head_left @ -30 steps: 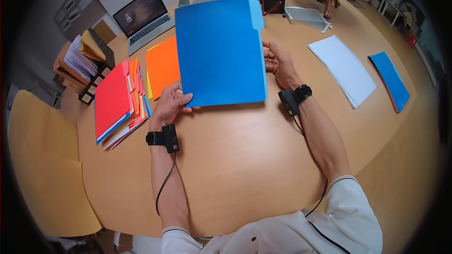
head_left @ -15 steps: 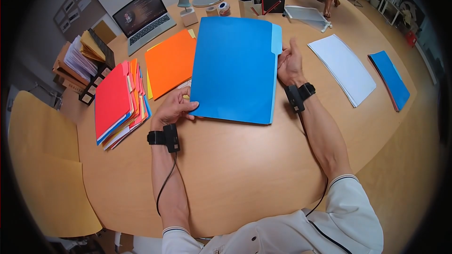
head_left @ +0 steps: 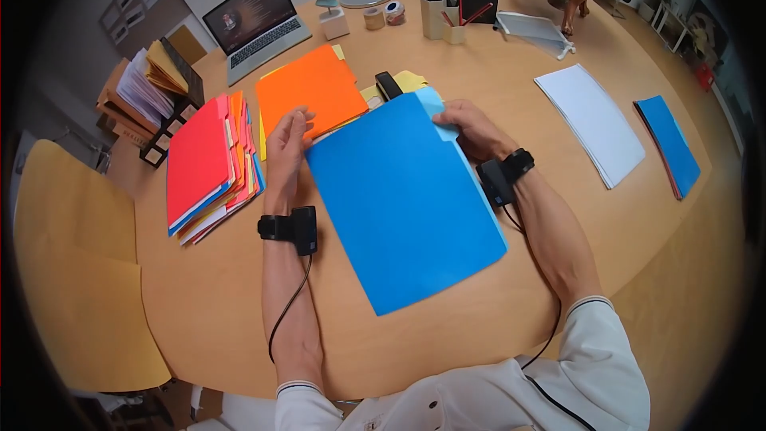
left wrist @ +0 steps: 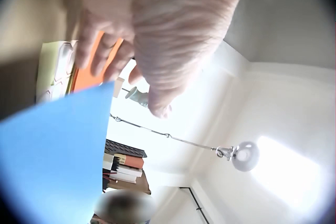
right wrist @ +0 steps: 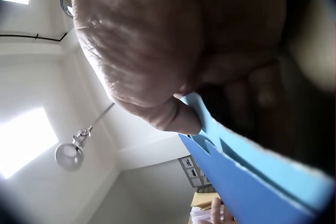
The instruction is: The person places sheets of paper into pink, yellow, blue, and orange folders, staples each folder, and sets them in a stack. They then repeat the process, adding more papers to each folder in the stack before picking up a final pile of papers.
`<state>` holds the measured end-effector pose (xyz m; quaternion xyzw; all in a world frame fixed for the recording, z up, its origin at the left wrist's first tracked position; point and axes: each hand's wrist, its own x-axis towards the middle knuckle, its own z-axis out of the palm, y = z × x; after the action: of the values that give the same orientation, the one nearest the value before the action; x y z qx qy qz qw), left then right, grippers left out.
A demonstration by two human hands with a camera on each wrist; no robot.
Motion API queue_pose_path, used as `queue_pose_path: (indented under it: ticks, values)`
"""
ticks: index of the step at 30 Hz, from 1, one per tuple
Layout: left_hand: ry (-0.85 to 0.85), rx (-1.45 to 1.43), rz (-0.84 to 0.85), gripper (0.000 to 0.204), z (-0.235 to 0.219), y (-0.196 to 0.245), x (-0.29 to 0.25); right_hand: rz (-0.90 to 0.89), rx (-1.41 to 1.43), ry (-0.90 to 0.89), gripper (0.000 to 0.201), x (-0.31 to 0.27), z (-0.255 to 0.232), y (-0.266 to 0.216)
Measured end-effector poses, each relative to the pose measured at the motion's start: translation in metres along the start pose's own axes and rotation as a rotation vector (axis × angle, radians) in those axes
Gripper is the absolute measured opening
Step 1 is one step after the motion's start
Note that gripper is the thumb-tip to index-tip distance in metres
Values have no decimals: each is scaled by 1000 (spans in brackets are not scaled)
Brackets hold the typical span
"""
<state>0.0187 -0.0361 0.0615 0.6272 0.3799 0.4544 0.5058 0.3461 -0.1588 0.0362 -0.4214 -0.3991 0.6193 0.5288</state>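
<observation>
No wording is legible; the laptop screen (head_left: 254, 14) text is too small.

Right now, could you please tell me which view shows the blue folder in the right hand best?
The head view, because nearly the whole blue folder shows there. The left wrist view shows one corner; the right wrist view, part of its layered edge in the right hand.

Open hand (left wrist: 157, 29), blue folder (left wrist: 58, 150), lamp (left wrist: 245, 155)
</observation>
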Motion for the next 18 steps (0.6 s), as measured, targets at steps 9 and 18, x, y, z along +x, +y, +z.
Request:
queue_pose_path:
  ticks: [9,18]
  values:
    - [-217,323,155,51,16,-2,-4,40,61,-13,24,1,27,9]
    - [-193,319,230,45,14,-4,-5,21,56,5,27,0,26,4]
